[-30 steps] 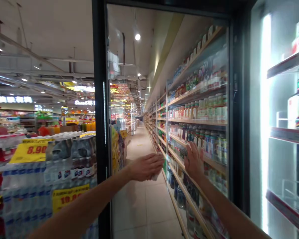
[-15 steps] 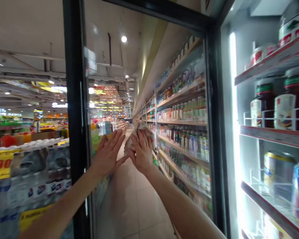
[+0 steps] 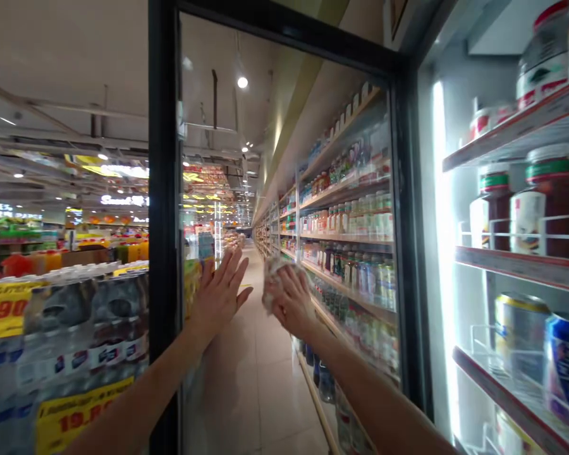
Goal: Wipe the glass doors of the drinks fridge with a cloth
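Observation:
In front of me stands the swung-out glass door (image 3: 227, 392) of a fridge, set in a black frame (image 3: 164, 208). My left hand (image 3: 220, 291) lies flat against the glass with its fingers stretched out and holds nothing. To the right of it, my right hand (image 3: 294, 300) presses a crumpled, pale cloth (image 3: 272, 291) to the same pane. The cloth is partly covered by the fingers and a little blurred. Through the pane show a tiled aisle and shelves of bottles.
On the right, the lit fridge holds shelves (image 3: 521, 262) with dark bottles (image 3: 490, 208) and cans (image 3: 521, 322). Shrink-wrapped bottle packs (image 3: 85, 335) with yellow price signs (image 3: 78, 414) are stacked at the left, beyond the door frame.
My right hand has moved right and slightly down across the glass with the cloth. My left hand stays flat on the pane. The door's outer edge sits further right in view.

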